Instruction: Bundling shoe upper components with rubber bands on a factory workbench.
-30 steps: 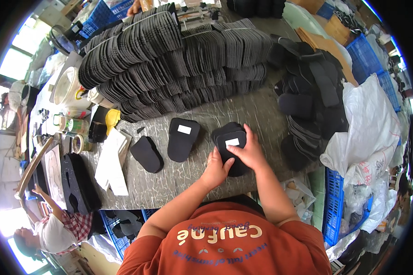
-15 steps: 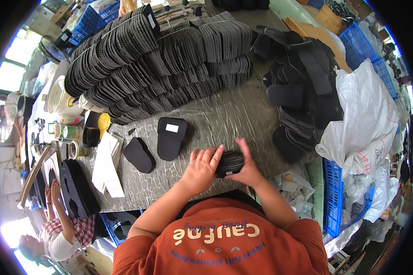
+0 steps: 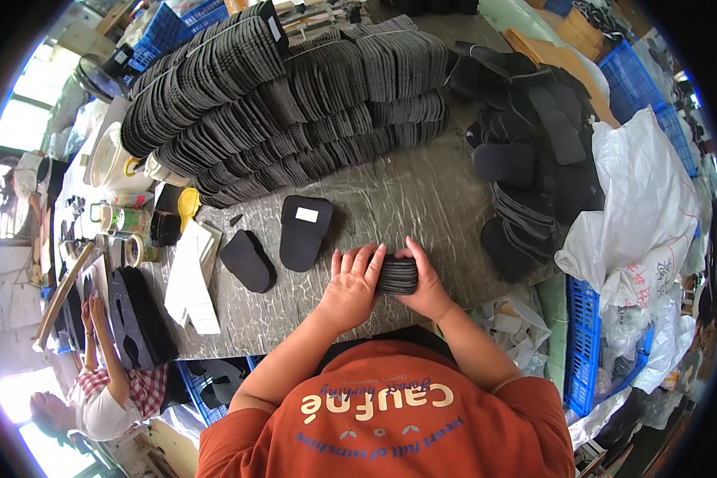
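While both hands squeeze small black stack (image 3: 396, 276) | fingers (image 3: 357, 261) pressed together | grey marbled table (image 3: 422, 195) | blue crates (image 3: 653, 111) around

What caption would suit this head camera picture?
Both hands, left hand and right hand, squeeze a stack of black foam pieces on the grey worktable.

The bundle of insoles (image 3: 397, 276) between my left hand (image 3: 350, 285) and right hand (image 3: 427, 280) looks like matt black foam. Under it, the tabletop (image 3: 422, 199) is grey, marbled, faintly glossy. Right of it, a crinkled white plastic sack (image 3: 641, 191).
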Tool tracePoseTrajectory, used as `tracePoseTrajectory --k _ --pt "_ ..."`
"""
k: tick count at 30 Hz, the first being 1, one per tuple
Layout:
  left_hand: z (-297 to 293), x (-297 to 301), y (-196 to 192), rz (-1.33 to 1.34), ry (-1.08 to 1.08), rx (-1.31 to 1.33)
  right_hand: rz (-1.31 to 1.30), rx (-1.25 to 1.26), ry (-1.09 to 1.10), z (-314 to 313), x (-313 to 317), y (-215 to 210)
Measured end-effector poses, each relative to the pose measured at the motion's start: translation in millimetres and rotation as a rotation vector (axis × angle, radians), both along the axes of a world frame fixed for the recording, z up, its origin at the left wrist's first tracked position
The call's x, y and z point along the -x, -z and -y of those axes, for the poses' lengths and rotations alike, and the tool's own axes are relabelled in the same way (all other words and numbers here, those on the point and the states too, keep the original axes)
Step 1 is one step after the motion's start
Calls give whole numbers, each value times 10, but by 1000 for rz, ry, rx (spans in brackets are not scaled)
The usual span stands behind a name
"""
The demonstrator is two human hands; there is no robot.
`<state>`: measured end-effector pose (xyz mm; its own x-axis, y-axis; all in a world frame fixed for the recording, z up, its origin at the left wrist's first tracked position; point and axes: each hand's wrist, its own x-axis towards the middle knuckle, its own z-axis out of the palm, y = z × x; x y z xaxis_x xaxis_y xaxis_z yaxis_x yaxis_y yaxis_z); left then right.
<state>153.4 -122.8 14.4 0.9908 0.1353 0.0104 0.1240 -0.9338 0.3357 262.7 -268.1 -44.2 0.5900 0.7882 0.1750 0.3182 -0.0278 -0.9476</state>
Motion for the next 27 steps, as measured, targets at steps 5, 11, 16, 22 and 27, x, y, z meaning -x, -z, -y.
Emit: tracePoseTrajectory --k 5,11,16,22,27 --pt "-548 178 88 338 -552 148 -86 -28 24 72 -26 -123" --pt "-1142 218 337 -90 -821 764 74 -15 -264 32 111 -237" --pt "-617 120 -82 13 -304 381 16 34 -190 -56 191 -107" --pt "-494 285 -192 -71 4 159 108 92 -20 -42 205 92" --pt "-374 355 -91 -200 19 24 148 10 -120 -92 -54 -29"
